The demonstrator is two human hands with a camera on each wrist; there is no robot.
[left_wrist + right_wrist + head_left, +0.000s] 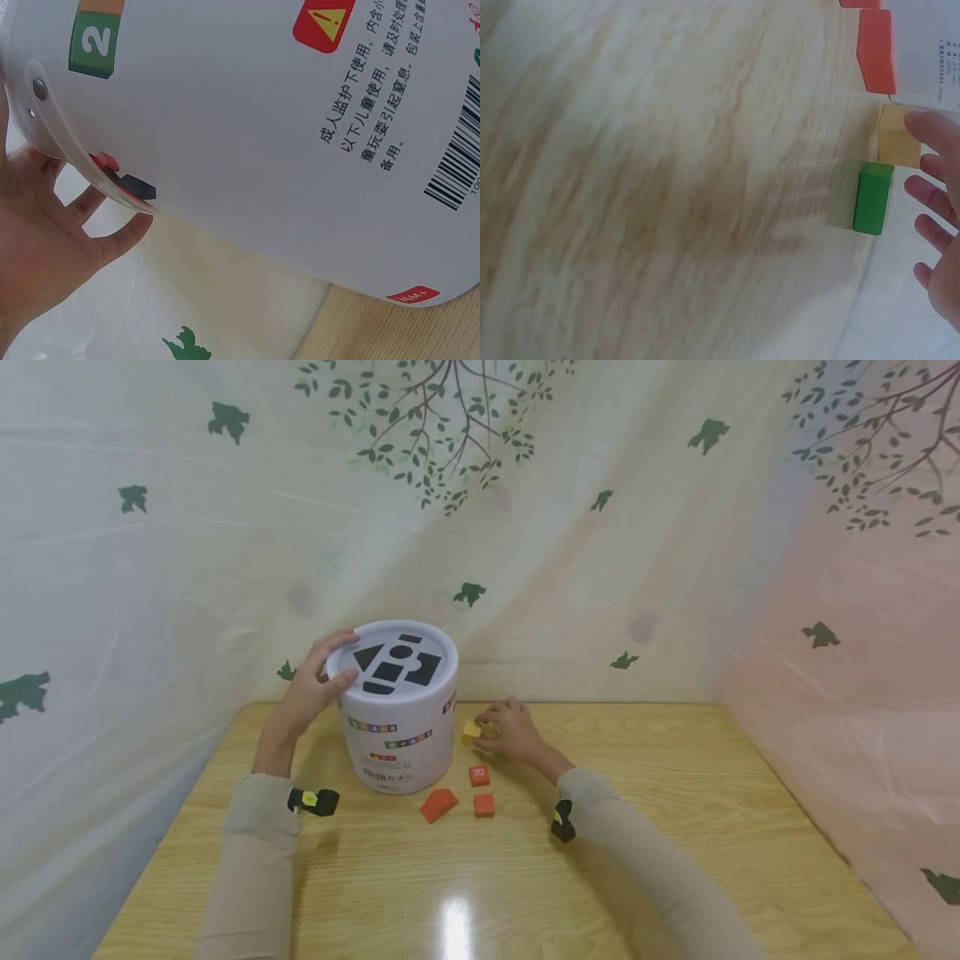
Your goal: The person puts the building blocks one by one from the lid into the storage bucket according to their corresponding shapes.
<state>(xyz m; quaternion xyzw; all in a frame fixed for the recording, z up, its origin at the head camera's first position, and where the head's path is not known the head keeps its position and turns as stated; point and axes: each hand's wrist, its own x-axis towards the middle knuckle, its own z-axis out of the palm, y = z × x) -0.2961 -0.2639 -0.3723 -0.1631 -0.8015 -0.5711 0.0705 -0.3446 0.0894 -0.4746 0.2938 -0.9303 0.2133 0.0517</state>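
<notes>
A white cylindrical bucket [397,752] with shaped holes in its lid [347,653] stands upright on the table. My left hand [311,681] grips the lid's rim from the left, thumb lying on top. In the left wrist view its fingers are beside the bucket's pale strap handle [71,150]. To the right of the bucket, my right hand [516,733] pinches a yellow block [897,139] between thumb and fingers. Next to that block is a green block [871,199], mostly covered by the hand in the head view.
In front of the bucket lie a red block marked R [478,776], a plain red square block [484,805] and a red angled block [438,805]. They rest on a wooden table [375,885]. A leaf-printed curtain [570,568] hangs behind and along both sides.
</notes>
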